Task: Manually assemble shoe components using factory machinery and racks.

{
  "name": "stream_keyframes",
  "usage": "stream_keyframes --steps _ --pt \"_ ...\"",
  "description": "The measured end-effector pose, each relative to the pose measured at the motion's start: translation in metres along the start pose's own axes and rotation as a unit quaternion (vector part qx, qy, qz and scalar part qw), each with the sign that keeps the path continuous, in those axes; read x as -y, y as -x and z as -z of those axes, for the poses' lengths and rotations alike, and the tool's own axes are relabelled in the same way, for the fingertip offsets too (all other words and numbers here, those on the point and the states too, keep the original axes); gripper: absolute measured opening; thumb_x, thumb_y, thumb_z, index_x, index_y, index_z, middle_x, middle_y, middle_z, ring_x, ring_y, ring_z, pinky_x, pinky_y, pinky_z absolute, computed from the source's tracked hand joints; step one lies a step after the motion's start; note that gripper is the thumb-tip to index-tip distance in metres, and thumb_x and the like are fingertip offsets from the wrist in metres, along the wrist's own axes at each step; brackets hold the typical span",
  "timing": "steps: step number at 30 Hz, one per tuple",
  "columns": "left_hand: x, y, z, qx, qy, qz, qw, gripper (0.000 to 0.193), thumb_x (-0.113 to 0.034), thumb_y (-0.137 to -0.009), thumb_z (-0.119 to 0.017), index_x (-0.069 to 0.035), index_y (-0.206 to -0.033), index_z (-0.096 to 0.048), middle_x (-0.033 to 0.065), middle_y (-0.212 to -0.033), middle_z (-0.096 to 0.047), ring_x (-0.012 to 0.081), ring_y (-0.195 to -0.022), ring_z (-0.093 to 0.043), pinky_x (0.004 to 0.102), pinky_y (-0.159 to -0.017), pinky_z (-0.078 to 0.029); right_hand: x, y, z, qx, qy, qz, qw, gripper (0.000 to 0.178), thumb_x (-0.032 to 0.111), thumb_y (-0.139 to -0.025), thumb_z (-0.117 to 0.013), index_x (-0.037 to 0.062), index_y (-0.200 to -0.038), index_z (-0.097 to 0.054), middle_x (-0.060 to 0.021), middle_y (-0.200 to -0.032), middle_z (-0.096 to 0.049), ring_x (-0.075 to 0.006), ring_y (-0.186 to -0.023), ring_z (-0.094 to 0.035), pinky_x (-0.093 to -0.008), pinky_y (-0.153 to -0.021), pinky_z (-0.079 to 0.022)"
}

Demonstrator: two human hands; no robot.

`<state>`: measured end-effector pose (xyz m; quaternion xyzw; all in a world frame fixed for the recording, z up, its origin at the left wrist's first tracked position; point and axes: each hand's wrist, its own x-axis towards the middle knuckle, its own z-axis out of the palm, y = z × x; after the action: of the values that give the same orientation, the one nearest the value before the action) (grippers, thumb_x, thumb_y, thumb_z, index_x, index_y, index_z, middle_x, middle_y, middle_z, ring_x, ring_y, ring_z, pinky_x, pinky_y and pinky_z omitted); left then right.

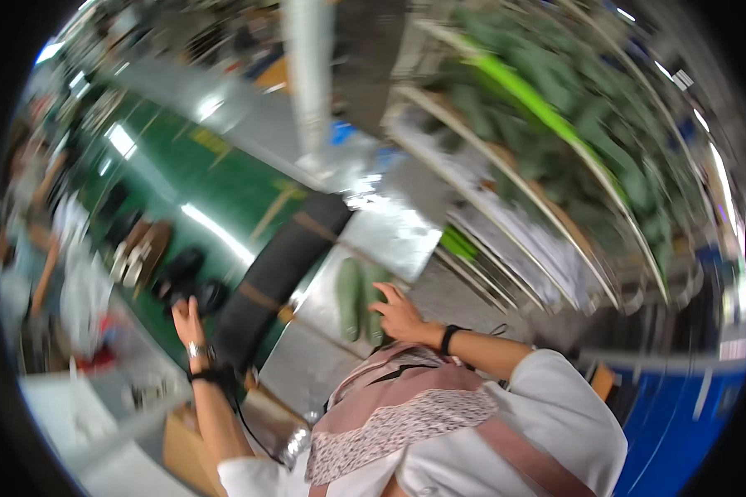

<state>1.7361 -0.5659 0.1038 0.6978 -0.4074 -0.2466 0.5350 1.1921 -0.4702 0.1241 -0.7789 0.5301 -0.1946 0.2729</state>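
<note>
Taken from the pair of pale green pieces (351, 300), which lie on the metal table (311, 348), bare shiny tabletop opens from 12 to 1 o'clock. The table's far-side edge runs past at 2 o'clock; beyond it, toward 3, lies a strip of grey floor (452, 305). A rack (506, 157) heaped with green and white stuff slants along 2 o'clock, apart from the table. On the other side a thick black roll (282, 277) stretches from 11 down to 8 o'clock, and past it spreads a shiny green surface (224, 178), with dark, blurred things (189, 277) on it at 9.

The pieces are long, rounded at the ends and matt, set side by side and pointing roughly 12 to 6; the one nearer the rack is partly covered by the right hand (402, 317). That hand comes in from 4 o'clock, finger and thumb a little apart over the piece; whether it grips cannot be told. The left hand (188, 327), out between 8 and 9, has its fingers spread beside the dark things, with nothing visible between them.
</note>
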Motion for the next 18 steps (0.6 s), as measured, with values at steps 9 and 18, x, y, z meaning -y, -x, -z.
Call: stream_keyframes --steps 9,18 --pt "0.01 0.255 -0.277 0.377 0.021 0.191 0.906 0.056 -0.042 -0.093 -0.069 0.009 -0.117 -0.063 0.0144 -0.104 -0.069 0.0218 -0.091 -0.064 0.0352 -0.081 -0.052 -0.006 0.027 -0.056 -0.038 -0.231 -0.474 0.849 0.111 0.065 -0.071 -0.076 0.0 -0.148 -0.032 -0.0318 -0.144 -0.042 -0.0424 -0.132 -0.047 -0.0473 -0.108 -0.041" --pt "-0.094 0.362 -0.276 0.49 0.177 0.394 0.758 0.057 -0.042 -0.094 -0.068 0.009 -0.119 -0.061 0.0164 -0.108 -0.069 0.024 -0.089 -0.069 0.0359 -0.077 -0.058 -0.047 0.153 0.031 0.029 -0.486 -0.365 0.794 0.093 0.064 -0.077 -0.074 -0.0127 -0.126 -0.054 -0.0194 -0.119 -0.059 -0.0284 -0.11 -0.057 -0.0411 -0.089 -0.047"
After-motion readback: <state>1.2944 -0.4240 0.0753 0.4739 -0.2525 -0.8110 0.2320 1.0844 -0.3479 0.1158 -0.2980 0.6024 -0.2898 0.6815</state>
